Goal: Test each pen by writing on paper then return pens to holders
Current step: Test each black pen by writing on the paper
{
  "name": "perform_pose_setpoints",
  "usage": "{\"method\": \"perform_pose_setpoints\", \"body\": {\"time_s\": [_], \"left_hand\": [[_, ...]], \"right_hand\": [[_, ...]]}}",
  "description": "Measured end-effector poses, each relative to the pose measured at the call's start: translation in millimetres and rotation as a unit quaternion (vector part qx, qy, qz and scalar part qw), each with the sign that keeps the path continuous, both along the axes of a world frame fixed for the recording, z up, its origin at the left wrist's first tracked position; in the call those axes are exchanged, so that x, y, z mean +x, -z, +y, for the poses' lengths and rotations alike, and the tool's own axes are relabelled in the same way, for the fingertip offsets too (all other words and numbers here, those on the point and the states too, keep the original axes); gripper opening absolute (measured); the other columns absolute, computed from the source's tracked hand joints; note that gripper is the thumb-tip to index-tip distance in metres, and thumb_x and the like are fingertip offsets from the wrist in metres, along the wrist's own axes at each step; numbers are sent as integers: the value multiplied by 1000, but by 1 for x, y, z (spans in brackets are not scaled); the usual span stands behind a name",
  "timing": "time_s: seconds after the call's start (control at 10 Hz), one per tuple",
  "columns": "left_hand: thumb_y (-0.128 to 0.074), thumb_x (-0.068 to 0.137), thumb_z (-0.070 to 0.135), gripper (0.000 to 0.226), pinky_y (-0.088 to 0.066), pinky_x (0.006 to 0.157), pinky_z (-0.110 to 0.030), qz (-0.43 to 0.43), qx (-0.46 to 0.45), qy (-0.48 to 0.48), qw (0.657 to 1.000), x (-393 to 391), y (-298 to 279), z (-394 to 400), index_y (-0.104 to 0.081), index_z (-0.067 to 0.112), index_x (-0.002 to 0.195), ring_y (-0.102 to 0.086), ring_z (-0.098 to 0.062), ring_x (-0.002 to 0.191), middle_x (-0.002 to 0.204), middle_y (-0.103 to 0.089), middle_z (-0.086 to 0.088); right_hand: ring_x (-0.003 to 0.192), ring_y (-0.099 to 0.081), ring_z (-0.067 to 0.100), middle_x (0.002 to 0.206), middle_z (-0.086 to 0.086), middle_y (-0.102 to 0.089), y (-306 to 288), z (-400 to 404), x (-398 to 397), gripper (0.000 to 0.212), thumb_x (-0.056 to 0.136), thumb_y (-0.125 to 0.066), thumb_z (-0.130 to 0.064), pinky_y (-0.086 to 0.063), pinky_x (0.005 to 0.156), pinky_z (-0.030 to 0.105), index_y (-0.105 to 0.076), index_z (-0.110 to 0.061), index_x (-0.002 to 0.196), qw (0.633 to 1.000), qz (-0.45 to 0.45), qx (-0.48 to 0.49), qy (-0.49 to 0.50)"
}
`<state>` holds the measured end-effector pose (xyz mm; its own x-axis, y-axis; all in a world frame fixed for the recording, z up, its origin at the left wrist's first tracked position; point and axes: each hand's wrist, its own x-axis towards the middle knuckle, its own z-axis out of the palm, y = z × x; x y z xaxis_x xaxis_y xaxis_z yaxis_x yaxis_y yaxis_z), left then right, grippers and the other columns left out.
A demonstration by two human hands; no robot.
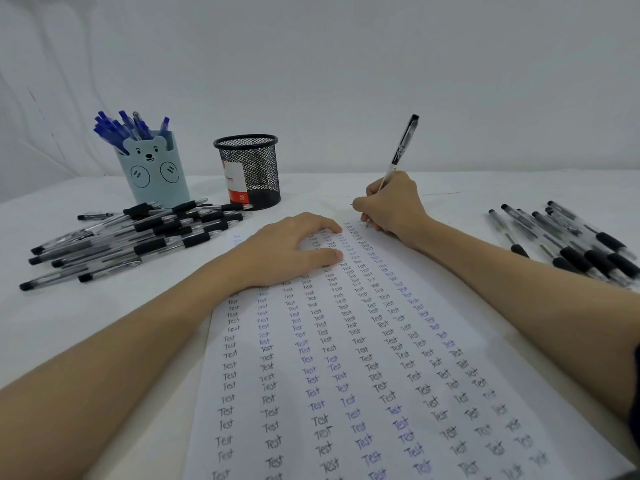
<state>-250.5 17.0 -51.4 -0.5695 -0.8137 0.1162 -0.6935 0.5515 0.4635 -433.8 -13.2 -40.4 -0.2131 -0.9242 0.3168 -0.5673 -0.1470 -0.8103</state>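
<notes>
Black pen [402, 147] stands tilted in the right hand [391, 206], fingers pinching it, tip on the far end of the paper [363, 358] covered in columns of "Test". Left hand [291, 249] rests flat on the sheet, fingers relaxed. Black pens lie piled at left [138, 230] and right [575, 244]. Behind stand a mesh holder [247, 168] and a bear holder [154, 171] with blue pens [124, 128].

Pale-blue bear-face holder [154, 169], black mesh holder [250, 169], blue pens [119, 128], white paper [346, 375].

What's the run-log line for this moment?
right hand: writing with black pen | left hand: flat on paper | mesh holder: no pens
</notes>
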Motion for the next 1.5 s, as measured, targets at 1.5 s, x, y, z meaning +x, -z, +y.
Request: {"method": "perform_pose_setpoints", "body": {"time_s": [1.5], "left_hand": [[-44, 72, 64, 54, -27, 110, -33, 5, 0, -3, 1000, 1, 1, -1, -45, 47, 123, -36, -2, 127, 138, -41, 22]], "right_hand": [[25, -23, 11, 43, 6, -35, -18, 9, -8, 35, 98, -48, -28, -19, 35, 12, -33, -13, 70, 981, -175, 67, -47]]}}
